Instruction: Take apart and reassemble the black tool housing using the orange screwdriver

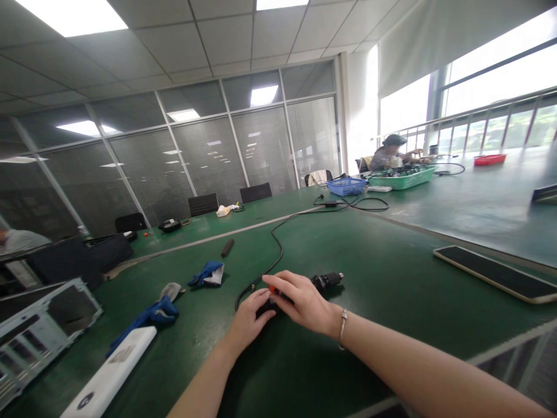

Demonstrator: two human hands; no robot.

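**Two Hands on a Black Tool**

I have both bare hands on a black, tube-shaped tool with a metal tip (328,281). It is right in front of me, low over the big shiny green table (374,255). I cannot tell if it touches the top. Its tip points to my right.

My left hand (252,319) is curled round the back end, with my fingers on top and my thumb below. My right hand (300,299) lies over the middle. A small orange-red bit (272,288) peeks out by my fingers. I cannot tell how tight that hand is, because it hides what is under it. I have a thin silver bracelet (343,330) on that wrist.

A long black cord (281,251) bends near my left hand and runs far up the table. To my left are a crumpled blue and pale cloth (209,273), a short dark brown bar (227,248) and a long white plastic box (115,371). A big phone with a black screen (496,273) lies to my right. Far off, a person in a dark hat (379,159) sits behind a green plastic basket (404,181).
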